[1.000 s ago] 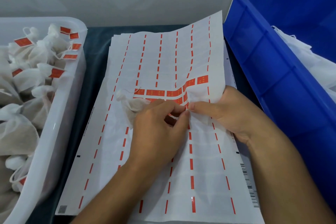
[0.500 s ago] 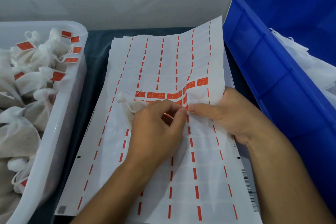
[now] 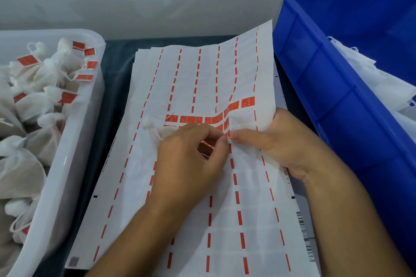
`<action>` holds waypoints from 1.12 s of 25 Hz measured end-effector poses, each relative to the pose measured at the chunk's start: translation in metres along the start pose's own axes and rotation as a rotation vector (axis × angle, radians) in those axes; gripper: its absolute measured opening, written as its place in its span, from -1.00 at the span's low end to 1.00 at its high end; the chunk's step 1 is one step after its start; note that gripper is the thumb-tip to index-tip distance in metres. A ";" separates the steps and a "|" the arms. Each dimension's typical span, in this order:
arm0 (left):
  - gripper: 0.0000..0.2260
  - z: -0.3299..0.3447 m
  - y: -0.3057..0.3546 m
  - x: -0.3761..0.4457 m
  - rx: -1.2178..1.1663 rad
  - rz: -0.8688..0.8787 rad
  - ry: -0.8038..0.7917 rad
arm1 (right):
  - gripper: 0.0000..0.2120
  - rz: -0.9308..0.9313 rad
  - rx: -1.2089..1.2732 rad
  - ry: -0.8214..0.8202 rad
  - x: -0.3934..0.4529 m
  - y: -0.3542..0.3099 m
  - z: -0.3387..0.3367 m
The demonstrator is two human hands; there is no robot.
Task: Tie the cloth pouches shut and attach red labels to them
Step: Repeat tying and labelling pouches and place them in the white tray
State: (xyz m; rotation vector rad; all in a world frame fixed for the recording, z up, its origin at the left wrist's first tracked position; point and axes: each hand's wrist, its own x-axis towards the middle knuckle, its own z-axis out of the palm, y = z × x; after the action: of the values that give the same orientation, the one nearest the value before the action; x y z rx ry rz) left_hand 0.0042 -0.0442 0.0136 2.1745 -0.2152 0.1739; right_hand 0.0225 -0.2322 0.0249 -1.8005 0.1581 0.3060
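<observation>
The left hand lay knuckles-up at the middle of the label sheet, fingers curled, thumb and forefinger pinching a red label, with a cloth pouch tucked under it and poking out toward ten o'clock. The right hand, at three o'clock from it, gripped the sheet's buckled right edge, thumb tip meeting the left fingertips. Tied, labelled pouches filled the white tub at nine o'clock.

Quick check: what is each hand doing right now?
Left hand: pinching a red label, over a pouch.
Right hand: gripping the label sheet.
</observation>
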 end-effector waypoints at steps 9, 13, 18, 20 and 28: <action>-0.93 0.007 -0.001 0.002 0.175 0.078 0.009 | -0.72 -0.004 -0.054 0.035 0.000 0.000 0.000; -0.92 0.010 -0.002 0.004 0.210 0.047 -0.009 | -0.67 0.000 -0.061 0.045 0.001 0.001 0.001; -0.91 0.006 -0.001 0.005 0.141 0.011 -0.032 | -0.68 -0.010 -0.037 0.022 -0.001 0.000 0.000; -0.91 0.005 -0.001 0.005 0.124 -0.007 -0.044 | -0.65 -0.013 -0.033 0.017 -0.001 0.000 0.000; -0.89 0.004 -0.001 0.008 0.083 -0.066 -0.064 | -0.69 -0.014 -0.028 0.013 -0.001 -0.001 -0.001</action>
State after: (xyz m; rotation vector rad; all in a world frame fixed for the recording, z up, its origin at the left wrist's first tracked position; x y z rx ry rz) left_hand 0.0119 -0.0481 0.0121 2.2683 -0.1756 0.0770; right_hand 0.0224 -0.2331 0.0260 -1.8312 0.1510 0.2886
